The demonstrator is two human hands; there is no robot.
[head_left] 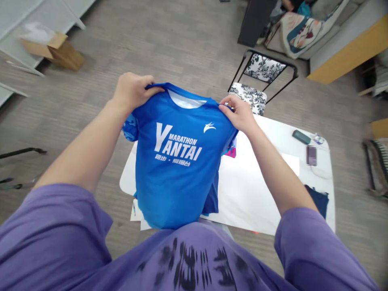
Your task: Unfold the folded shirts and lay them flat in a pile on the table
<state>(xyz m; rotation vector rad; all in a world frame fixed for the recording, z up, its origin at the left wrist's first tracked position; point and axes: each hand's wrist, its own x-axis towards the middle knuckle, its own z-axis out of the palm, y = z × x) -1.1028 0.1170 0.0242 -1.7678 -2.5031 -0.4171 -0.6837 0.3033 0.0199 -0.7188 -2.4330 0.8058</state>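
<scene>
A blue T-shirt with white "YANTAI MARATHON" lettering hangs in front of me, held up by its shoulders above a white table. My left hand is closed on the left shoulder seam. My right hand pinches the right shoulder. The shirt's hem drops to my purple-clad chest. Under the shirt lies more cloth, with a pink and blue patch showing at its right edge.
On the table lie a dark case, a small packet, a white paper and dark blue cloth. A patterned folding chair stands behind it. A cardboard box sits on the floor far left.
</scene>
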